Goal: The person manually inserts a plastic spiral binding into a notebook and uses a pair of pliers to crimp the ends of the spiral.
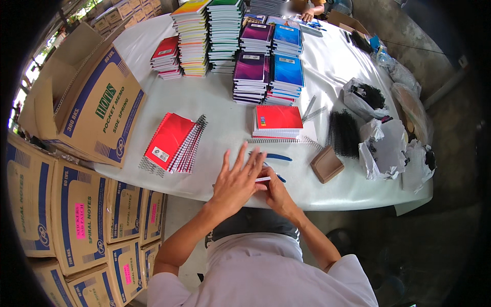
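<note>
My left hand point(236, 180) is spread over the table's front edge, palm down and fingers apart. My right hand point(279, 195) is beside it, its fingers closed on a thin white-edged pad point(263, 179). Most of that pad is hidden under my left hand. A tool with blue handles, probably pliers point(273, 156), lies just beyond my fingers. Past it sits a short stack of red notebooks point(279, 118), with a black spiral coil point(273, 140) along its near side. To the left, more red notebooks point(171, 138) with spiral bindings are fanned out.
A brown block point(327, 164), loose black coils point(342, 134) and white wrappings point(382, 148) lie on the right. Tall notebook stacks point(223, 36) stand at the back. An open carton point(97, 102) is at the left, above stacked cartons point(79, 217). Another person's hand point(308, 15) shows at the far side.
</note>
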